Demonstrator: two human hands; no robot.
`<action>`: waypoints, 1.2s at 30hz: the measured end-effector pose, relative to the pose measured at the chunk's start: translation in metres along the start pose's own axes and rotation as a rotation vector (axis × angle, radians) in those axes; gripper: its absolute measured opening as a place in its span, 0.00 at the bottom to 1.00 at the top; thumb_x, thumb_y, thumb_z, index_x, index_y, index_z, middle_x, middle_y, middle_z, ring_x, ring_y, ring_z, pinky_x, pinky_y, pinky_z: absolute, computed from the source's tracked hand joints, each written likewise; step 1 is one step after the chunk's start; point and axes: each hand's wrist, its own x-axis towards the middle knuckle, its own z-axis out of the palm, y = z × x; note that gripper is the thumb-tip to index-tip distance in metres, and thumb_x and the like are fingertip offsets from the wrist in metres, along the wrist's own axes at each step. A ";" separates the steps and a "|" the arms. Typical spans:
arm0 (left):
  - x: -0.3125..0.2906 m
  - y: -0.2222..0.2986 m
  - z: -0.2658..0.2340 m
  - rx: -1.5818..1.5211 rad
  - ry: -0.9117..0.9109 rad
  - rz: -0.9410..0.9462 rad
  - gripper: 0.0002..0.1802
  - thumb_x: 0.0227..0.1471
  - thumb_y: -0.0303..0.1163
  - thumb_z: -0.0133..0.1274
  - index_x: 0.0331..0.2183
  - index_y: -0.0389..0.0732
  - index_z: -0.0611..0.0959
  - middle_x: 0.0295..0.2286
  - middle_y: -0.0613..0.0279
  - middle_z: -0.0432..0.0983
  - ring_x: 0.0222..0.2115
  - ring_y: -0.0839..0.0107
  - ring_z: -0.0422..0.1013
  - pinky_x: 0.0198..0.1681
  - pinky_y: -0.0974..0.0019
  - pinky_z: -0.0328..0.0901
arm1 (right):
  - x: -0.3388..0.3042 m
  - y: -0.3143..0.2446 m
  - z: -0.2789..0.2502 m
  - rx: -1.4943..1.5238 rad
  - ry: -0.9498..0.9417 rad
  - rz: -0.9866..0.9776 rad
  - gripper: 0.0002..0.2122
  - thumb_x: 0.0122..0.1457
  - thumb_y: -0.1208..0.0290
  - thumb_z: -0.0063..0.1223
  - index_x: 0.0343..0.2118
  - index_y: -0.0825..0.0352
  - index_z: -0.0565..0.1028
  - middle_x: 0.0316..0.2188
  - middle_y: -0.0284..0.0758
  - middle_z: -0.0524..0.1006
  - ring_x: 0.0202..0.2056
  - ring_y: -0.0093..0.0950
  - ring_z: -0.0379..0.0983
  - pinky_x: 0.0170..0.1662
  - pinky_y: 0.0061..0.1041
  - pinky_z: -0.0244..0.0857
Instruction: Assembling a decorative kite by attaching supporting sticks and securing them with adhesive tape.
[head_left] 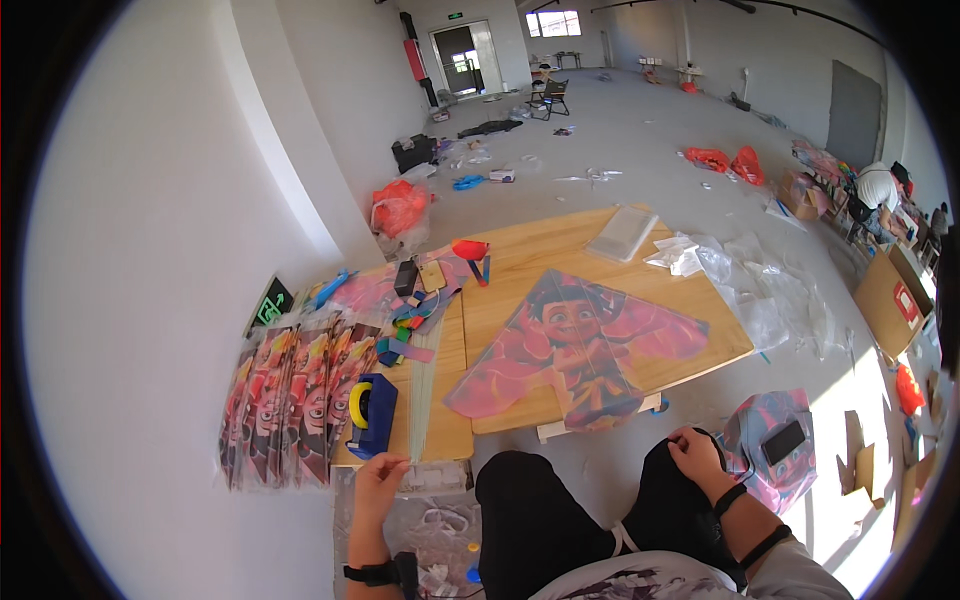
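Note:
My left hand point(380, 482) is at the table's near edge, its fingertips together at the near ends of a bundle of thin pale rods point(424, 395). Whether a rod lies between them is too small to tell. My right hand point(696, 456) rests on my right knee, fingers loosely curled, with nothing visible in them. Flat on the wooden table point(520, 240) lies a red and purple kite point(572, 335) printed with a cartoon figure. Left of the rods stands a dark blue tape dispenser point(376, 425) with a yellow roll. Several wrapped printed kites point(300, 400) lie beside it.
Coloured tape rolls point(402, 345) and a black box point(405, 278) are at the table's left. A clear plastic case point(622, 234) and crumpled plastic film point(775, 285) lie at the right. A phone point(783, 442) rests on a printed seat. A person point(876, 195) bends at far right.

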 end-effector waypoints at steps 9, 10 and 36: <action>-0.026 0.130 0.187 -0.161 -0.224 0.165 0.10 0.54 0.24 0.64 0.40 0.35 0.87 0.31 0.68 0.82 0.28 0.83 0.71 0.32 0.78 0.65 | 0.022 -0.212 -0.036 0.583 -0.331 -0.398 0.15 0.58 0.68 0.66 0.48 0.63 0.79 0.32 0.28 0.79 0.29 0.17 0.72 0.35 0.20 0.68; -0.027 0.139 0.199 -0.100 -0.218 0.199 0.10 0.53 0.25 0.65 0.39 0.35 0.88 0.30 0.68 0.82 0.26 0.83 0.70 0.30 0.77 0.64 | 0.025 -0.212 -0.033 0.599 -0.328 -0.397 0.15 0.58 0.68 0.66 0.48 0.63 0.79 0.32 0.28 0.80 0.30 0.17 0.73 0.35 0.20 0.69; 0.014 0.091 0.342 -0.350 -0.437 -0.054 0.08 0.58 0.30 0.62 0.37 0.39 0.80 0.31 0.69 0.77 0.32 0.81 0.70 0.33 0.75 0.65 | 0.061 -0.138 -0.022 0.398 0.042 -0.381 0.05 0.58 0.77 0.59 0.37 0.67 0.75 0.36 0.38 0.75 0.33 0.36 0.78 0.35 0.30 0.73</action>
